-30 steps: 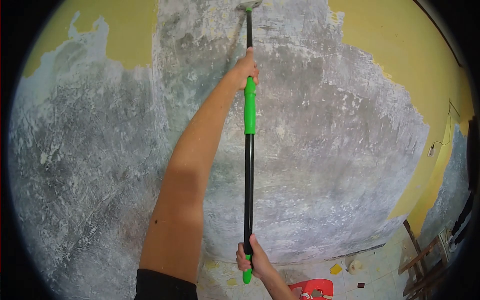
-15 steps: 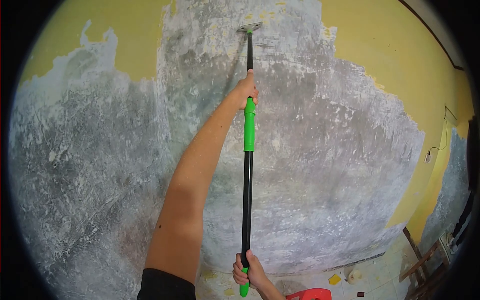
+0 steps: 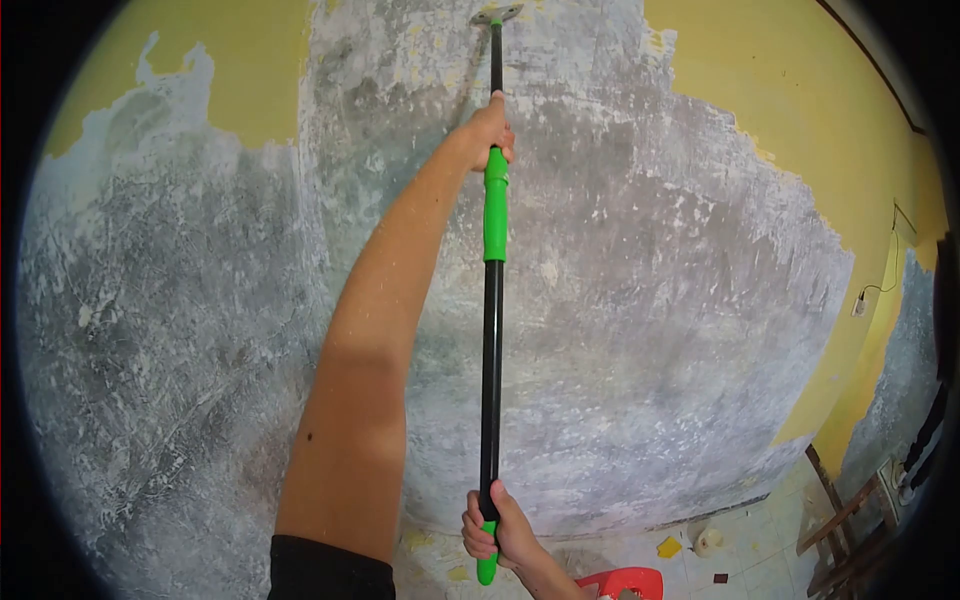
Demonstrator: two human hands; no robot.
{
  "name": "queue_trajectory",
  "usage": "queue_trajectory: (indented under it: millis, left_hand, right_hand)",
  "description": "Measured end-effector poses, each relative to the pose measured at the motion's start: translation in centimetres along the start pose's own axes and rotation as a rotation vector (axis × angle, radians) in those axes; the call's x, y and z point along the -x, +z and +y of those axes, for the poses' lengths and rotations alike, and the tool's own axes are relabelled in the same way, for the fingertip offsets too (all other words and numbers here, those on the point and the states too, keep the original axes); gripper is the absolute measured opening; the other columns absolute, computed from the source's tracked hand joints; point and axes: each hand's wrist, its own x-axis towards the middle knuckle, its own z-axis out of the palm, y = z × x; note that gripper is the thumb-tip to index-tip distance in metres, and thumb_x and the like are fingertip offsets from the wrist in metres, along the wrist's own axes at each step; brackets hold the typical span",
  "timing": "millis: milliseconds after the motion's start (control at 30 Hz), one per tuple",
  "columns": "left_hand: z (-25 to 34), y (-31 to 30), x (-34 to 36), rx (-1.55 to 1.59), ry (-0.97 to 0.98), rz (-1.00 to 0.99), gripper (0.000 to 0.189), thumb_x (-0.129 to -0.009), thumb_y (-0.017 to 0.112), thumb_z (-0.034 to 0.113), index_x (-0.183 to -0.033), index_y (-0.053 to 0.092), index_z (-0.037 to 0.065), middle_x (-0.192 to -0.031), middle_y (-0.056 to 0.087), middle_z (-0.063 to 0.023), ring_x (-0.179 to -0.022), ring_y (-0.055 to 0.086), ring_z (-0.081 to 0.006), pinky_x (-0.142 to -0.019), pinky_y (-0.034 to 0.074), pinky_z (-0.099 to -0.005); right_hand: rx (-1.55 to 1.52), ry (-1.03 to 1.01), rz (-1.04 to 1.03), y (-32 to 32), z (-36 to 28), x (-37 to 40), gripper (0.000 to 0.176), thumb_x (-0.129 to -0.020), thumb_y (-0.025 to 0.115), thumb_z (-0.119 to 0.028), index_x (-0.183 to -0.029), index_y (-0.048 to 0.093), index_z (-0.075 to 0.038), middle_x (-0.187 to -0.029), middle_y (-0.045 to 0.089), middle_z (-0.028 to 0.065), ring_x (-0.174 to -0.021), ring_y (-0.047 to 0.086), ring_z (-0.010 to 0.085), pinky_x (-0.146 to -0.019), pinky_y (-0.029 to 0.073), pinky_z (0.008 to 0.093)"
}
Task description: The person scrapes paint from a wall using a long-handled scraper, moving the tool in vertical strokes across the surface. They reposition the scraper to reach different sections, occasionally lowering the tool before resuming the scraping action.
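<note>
A long black pole (image 3: pixel 492 370) with green grips runs upright through the middle of the view. At its top a flat metal scraper head (image 3: pixel 497 15) lies against the wall (image 3: pixel 600 250), where yellow paint gives way to bare grey plaster. My left hand (image 3: pixel 489 132) is wrapped round the pole just above the upper green grip, arm stretched out. Lower down, my right hand (image 3: pixel 498 526) holds the pole's bottom end, around the lower green grip.
On the tiled floor at the bottom stands a red container (image 3: pixel 628 582), with a yellow piece (image 3: pixel 669 547) and a whitish round object (image 3: pixel 708 542) beyond it. A wooden frame (image 3: pixel 840 525) stands at the lower right. A socket with a cable (image 3: pixel 859 306) is on the right wall.
The scraper head and both hands have moved up in the view, my left hand most. Both hands have kept hold of the pole. The wall has shifted slightly in view.
</note>
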Motion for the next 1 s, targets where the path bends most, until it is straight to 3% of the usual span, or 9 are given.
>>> queue_trajectory:
  millis: [267,400,533,767,867,1000]
  left_hand:
    - [1.1,-2.2,0.5,-0.059,-0.033,-0.017,0.051,-0.099,0.032,0.058,-0.08,0.038,0.01,-0.053,0.028,0.0028,-0.042,0.025,-0.0099,-0.039,0.029,-0.027]
    - [3.1,-0.5,-1.3,-0.07,0.108,0.027,0.052,-0.099,0.033,0.058,-0.079,0.037,0.01,-0.053,0.029,0.0032,-0.042,0.025,-0.0091,-0.039,0.029,-0.027]
    - [3.6,-0.2,-2.4,-0.009,0.104,-0.034,0.052,-0.098,0.033,0.058,-0.079,0.037,0.01,-0.054,0.029,0.0024,-0.042,0.026,-0.0098,-0.04,0.03,-0.0269]
    - [1.1,0.0,0.0,0.004,0.044,-0.041,0.053,-0.098,0.033,0.058,-0.083,0.038,0.008,-0.054,0.031,0.0002,-0.042,0.027,-0.0117,-0.041,0.032,-0.029]
    - [-0.5,0.3,1.6,0.045,0.016,-0.025,0.051,-0.096,0.04,0.061,-0.083,0.037,0.011,-0.053,0.031,0.0047,-0.039,0.026,-0.0063,-0.037,0.028,-0.0235]
    - [-0.4,1.0,2.2,-0.011,0.015,0.038,0.055,-0.098,0.032,0.06,-0.081,0.039,0.008,-0.054,0.031,-0.0001,-0.042,0.027,-0.0119,-0.041,0.032,-0.0294]
  right_hand:
    - [-0.005,-0.006,-0.024,1.5,2.2,-4.9,0.061,-0.095,0.03,-0.067,-0.073,0.04,-0.01,-0.049,0.031,-0.0012,-0.036,0.028,0.0089,-0.036,0.026,0.0243]
    - [0.001,-0.054,-0.042,0.9,-0.9,-6.8,0.062,-0.095,0.03,-0.067,-0.073,0.04,-0.01,-0.049,0.031,-0.0014,-0.036,0.027,0.0085,-0.035,0.026,0.024]
    - [0.058,-0.083,0.03,0.3,-2.9,-6.0,0.062,-0.095,0.029,-0.067,-0.071,0.039,-0.011,-0.048,0.03,-0.0019,-0.036,0.027,0.0081,-0.035,0.025,0.0238]
    - [-0.025,-0.052,0.042,1.9,0.3,-1.8,0.06,-0.097,0.03,-0.063,-0.071,0.04,-0.01,-0.049,0.032,-0.0011,-0.036,0.029,0.0083,-0.035,0.026,0.0246]
    - [-0.039,-0.031,0.038,2.2,1.4,0.1,0.06,-0.097,0.031,-0.063,-0.071,0.04,-0.01,-0.049,0.032,-0.001,-0.036,0.029,0.0084,-0.035,0.026,0.0246]
    - [-0.019,-0.033,0.058,2.1,1.2,1.3,0.06,-0.097,0.031,-0.064,-0.072,0.041,-0.01,-0.049,0.033,-0.0008,-0.036,0.029,0.0085,-0.035,0.027,0.0244]
